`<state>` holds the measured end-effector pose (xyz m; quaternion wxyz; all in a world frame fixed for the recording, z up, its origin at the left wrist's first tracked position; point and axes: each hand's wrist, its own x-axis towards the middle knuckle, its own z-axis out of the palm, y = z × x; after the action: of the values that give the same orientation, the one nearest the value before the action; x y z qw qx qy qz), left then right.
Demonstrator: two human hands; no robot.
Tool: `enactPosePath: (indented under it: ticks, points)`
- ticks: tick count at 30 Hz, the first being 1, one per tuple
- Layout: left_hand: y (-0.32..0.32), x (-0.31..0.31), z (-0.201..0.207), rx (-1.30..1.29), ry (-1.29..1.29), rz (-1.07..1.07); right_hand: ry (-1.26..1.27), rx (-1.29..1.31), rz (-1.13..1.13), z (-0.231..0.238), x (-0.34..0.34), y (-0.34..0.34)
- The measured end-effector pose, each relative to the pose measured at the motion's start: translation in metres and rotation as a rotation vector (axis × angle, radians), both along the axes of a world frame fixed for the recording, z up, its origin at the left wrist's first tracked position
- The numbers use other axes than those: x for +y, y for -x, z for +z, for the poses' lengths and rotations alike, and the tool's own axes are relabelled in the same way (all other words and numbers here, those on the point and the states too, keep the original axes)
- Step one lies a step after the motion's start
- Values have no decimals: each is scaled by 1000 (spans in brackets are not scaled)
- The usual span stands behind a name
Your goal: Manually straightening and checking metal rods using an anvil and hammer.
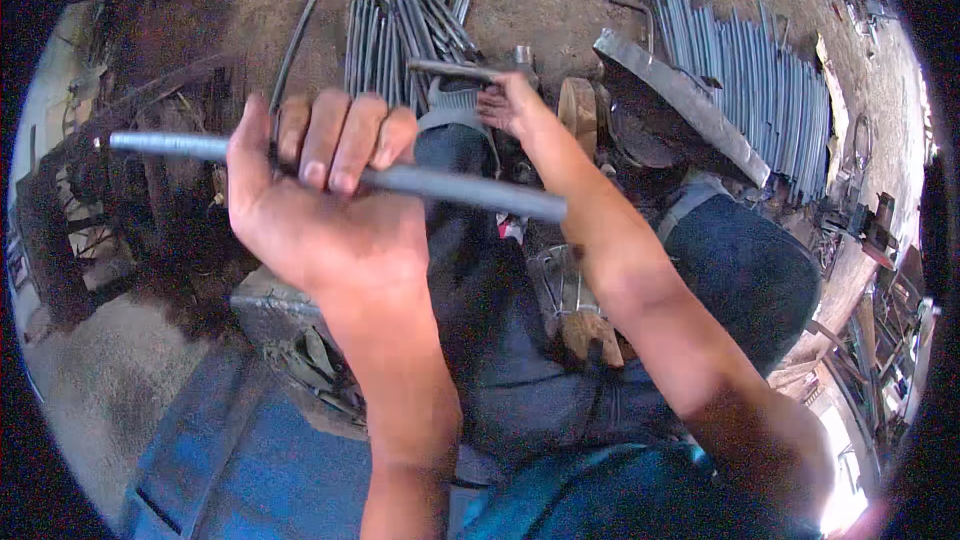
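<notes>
Raised toward me, my left hand (335, 225) has its fingers curled around a grey metal rod (470, 188), which sticks out on both sides of the fist. The rod lies almost level, its right end lower and overlapping my right forearm in view. Farther off, my right hand (508, 108) grips a second, darker metal rod (450, 69) that points left. That one passes just in front of a loose pile of rods (400, 25) on the ground. Motion blurs both hands a little.
A tan wheel (578, 115) stands upright between my knees, beside a curved metal guard (685, 105). Many thin rods (750, 90) lie in a row at the right. A worn block (275, 305) sits at my left, near a blue surface (270, 470).
</notes>
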<state>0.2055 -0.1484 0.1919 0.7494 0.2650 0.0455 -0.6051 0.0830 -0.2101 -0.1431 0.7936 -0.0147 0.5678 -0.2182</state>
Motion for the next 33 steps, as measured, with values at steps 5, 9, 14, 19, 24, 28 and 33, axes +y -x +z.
enactPosePath:
  ticks: [5, 9, 14, 19, 24, 28, 33]
  points:
    - [-19, 6, -12, 256, -27, -162, -163, 306, -155, -60, 6, -47]
    - [-13, 1, -16, 470, -188, -281, -169, 224, -287, -88, -17, -68]
    - [13, -3, -23, 442, -249, -334, -181, 265, -338, -133, -22, -69]
    - [21, 1, -21, 382, -274, -320, -124, 27, -305, -149, 2, -73]
    - [33, 8, -14, 436, -215, -364, -5, -169, -282, -137, 6, -33]
    - [58, -2, -14, 511, -138, -452, 120, -228, -298, -94, 2, 52]
    - [15, 20, -22, 212, -159, -363, 98, 3, 265, 72, 87, 44]
